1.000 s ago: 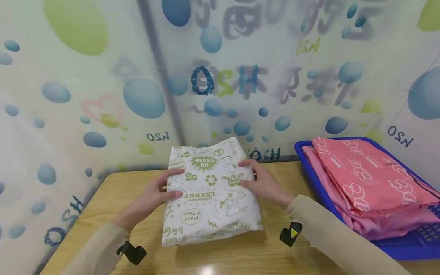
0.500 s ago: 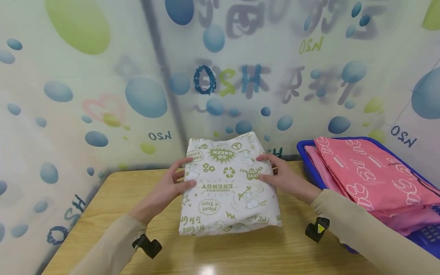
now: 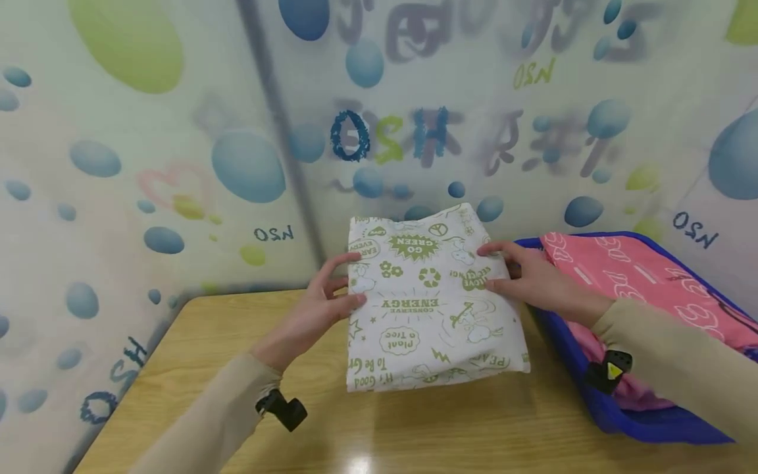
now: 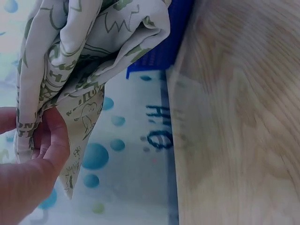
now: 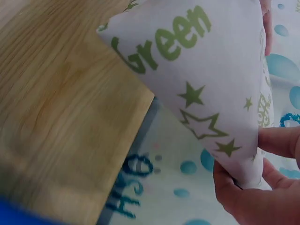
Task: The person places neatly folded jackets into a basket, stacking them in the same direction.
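Note:
A folded white cloth with green print (image 3: 429, 303) is held up off the wooden table (image 3: 195, 375), tilted with its far edge higher. My left hand (image 3: 322, 306) grips its left edge, thumb on top. My right hand (image 3: 524, 280) grips its right edge, over the near-left corner of the blue basket (image 3: 598, 405). In the left wrist view the fingers (image 4: 51, 140) pinch the layered edge of the cloth (image 4: 79, 61). The right wrist view shows my fingers (image 5: 276, 140) around the corner of the cloth (image 5: 206, 79).
The blue basket at the right holds folded pink cloths with white print (image 3: 639, 283). A printed backdrop with blue bubbles (image 3: 249, 168) closes off the back and left of the table. The table's near edge runs along the bottom of the head view.
Both hands have lifted the folded white cloth off the table and carried it right, towards the blue basket. The right hand now sits over the basket's corner.

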The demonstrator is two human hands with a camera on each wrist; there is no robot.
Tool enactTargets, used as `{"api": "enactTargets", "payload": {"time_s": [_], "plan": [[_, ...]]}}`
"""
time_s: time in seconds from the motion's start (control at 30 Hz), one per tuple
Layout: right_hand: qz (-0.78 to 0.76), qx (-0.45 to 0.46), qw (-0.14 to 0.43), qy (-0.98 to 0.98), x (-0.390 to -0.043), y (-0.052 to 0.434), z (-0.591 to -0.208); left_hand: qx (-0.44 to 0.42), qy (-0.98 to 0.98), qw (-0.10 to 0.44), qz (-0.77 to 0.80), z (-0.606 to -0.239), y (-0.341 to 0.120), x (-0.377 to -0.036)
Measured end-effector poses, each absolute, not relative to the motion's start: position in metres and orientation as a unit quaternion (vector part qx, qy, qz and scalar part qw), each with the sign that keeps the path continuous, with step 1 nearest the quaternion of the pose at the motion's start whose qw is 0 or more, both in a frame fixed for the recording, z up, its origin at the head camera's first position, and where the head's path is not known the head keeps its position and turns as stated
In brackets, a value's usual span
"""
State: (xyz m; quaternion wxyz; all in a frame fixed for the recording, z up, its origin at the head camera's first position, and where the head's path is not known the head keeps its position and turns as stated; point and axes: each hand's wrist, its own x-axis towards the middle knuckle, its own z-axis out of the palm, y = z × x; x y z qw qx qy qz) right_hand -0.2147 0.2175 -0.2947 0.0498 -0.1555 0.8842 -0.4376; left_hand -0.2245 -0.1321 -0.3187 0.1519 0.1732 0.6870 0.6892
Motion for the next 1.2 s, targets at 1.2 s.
{"api": "enactTargets", "payload": {"time_s": [1.2], "plan": [[-0.266,-0.07,-0.076,0.959,-0.193,0.403,-0.263,0.244,0.541,0.196,0.78,-0.292,0.065,-0.214]]}}
